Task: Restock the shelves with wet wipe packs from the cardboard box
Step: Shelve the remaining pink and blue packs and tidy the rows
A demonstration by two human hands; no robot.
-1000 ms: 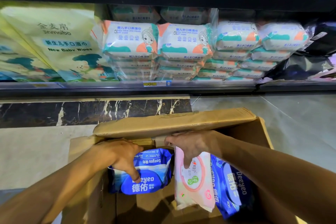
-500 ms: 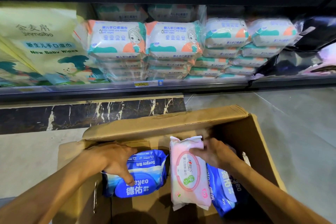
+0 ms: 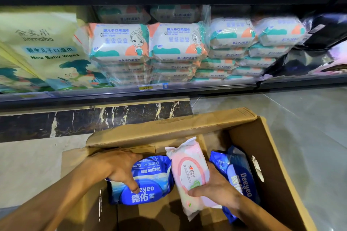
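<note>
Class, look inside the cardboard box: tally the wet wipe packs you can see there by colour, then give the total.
Blue Deegeo wet wipe packs: 2, one under the left hand at, one beside the right hand at
Pink wet wipe packs: 1
Total: 3

head view | looks forward-down | close over cardboard box (image 3: 262,155)

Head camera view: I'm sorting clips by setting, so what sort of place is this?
Most likely a shop aisle: a dark shelf of stacked white-and-teal wipe packs, yellow price tags on the shelf edge, and an open brown cardboard box on the floor.
</note>
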